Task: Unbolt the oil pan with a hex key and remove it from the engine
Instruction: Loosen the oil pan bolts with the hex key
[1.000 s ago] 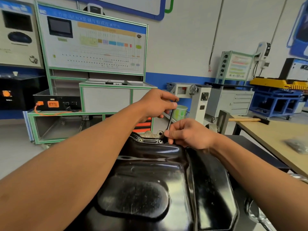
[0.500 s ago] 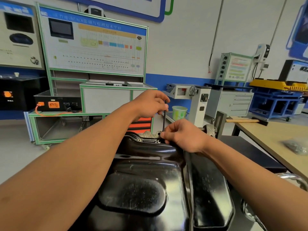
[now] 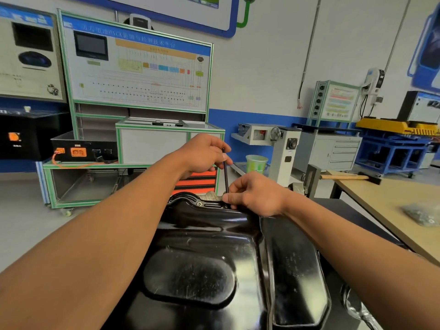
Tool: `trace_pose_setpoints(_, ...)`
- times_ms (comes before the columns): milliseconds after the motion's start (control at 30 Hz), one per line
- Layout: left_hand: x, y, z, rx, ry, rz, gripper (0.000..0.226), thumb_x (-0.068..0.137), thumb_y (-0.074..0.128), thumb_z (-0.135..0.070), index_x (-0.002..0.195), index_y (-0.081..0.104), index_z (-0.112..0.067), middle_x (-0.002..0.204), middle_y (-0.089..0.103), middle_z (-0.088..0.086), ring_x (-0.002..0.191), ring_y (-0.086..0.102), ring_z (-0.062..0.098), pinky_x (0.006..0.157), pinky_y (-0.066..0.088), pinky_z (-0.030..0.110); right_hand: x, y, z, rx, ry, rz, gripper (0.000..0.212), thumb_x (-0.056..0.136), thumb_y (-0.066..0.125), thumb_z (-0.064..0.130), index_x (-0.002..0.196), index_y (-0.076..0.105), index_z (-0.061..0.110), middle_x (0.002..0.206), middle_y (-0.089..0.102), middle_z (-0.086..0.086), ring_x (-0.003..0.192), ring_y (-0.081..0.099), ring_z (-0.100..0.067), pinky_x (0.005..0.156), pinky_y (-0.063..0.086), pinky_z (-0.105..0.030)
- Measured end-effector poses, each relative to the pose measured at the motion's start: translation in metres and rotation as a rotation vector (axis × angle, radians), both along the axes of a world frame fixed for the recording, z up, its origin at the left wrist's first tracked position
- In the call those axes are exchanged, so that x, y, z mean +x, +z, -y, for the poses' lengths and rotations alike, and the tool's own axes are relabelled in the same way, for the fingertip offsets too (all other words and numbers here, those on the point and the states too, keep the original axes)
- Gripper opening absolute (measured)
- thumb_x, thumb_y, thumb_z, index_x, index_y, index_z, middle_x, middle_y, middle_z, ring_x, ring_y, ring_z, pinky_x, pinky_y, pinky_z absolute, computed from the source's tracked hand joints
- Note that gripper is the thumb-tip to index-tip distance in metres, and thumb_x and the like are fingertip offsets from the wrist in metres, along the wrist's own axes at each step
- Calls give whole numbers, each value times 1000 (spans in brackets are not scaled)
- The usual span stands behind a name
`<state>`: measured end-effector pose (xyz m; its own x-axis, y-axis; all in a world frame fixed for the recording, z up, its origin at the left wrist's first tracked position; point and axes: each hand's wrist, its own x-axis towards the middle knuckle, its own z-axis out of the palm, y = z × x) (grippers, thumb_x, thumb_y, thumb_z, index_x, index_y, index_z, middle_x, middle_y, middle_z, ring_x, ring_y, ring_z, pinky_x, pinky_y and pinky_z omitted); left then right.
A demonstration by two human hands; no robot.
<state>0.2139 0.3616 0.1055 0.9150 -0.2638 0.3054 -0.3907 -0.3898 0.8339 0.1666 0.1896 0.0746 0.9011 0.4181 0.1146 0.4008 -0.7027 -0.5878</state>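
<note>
A glossy black oil pan [image 3: 214, 258] fills the lower middle of the head view, bottom side up on the engine. At its far flange a thin black hex key [image 3: 225, 173] stands nearly upright. My left hand [image 3: 202, 154] grips the key's top end with curled fingers. My right hand [image 3: 254, 195] pinches the key's lower end at the flange, where the bolt is hidden under my fingers. A free bolt hole [image 3: 199, 204] shows on the flange just left of the key.
A wooden workbench [image 3: 390, 210] stands at the right with a hammer [image 3: 345, 177] and a bag of small parts [image 3: 421, 214]. A green cup [image 3: 256, 163] and a grey machine stand [image 3: 283, 148] lie beyond the pan. Training boards line the left wall.
The hex key has swung from leaning right to nearly upright, and my left hand has turned with its top. My right hand stays at the flange.
</note>
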Motion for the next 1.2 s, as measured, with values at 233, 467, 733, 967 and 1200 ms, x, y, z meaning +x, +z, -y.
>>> trace_pose_setpoints(233,-7,1,3,13,38,35,14,97,56,-4,108,63,-8,90,75,5,71,61,12,50,46,15,0,-3,4,35,-39,-27,29,95,68,22,71,68,7,59,60,5,53,49,-3,54,40,-13)
trace_pose_setpoints(467,-11,1,-2,34,63,5,13,99,53,-6,95,64,-10,89,75,8,70,63,11,50,48,14,-8,-7,14,32,-49,41,22,92,72,20,88,74,-2,82,73,-15,68,58,-7,69,48,-19)
trace_pose_setpoints(733,-2,1,2,-145,-6,-38,16,98,50,2,100,62,-8,77,74,5,68,65,12,58,53,21,-4,-2,7,82,-24,-5,31,95,69,26,74,73,3,64,60,-7,54,46,-11,51,39,-17)
trace_pose_setpoints(967,-2,0,8,-150,-38,-51,19,99,47,3,100,62,-10,83,72,10,79,62,19,64,53,26,-3,-4,7,99,-52,-11,32,93,71,28,66,70,11,52,57,4,46,45,-4,48,37,-11)
trace_pose_setpoints(1200,-1,-3,19,-118,-55,-19,21,100,43,3,110,60,-6,86,69,9,80,60,16,58,49,21,-6,-6,1,123,-125,-10,33,90,75,28,61,67,14,42,52,12,39,43,1,44,34,-8)
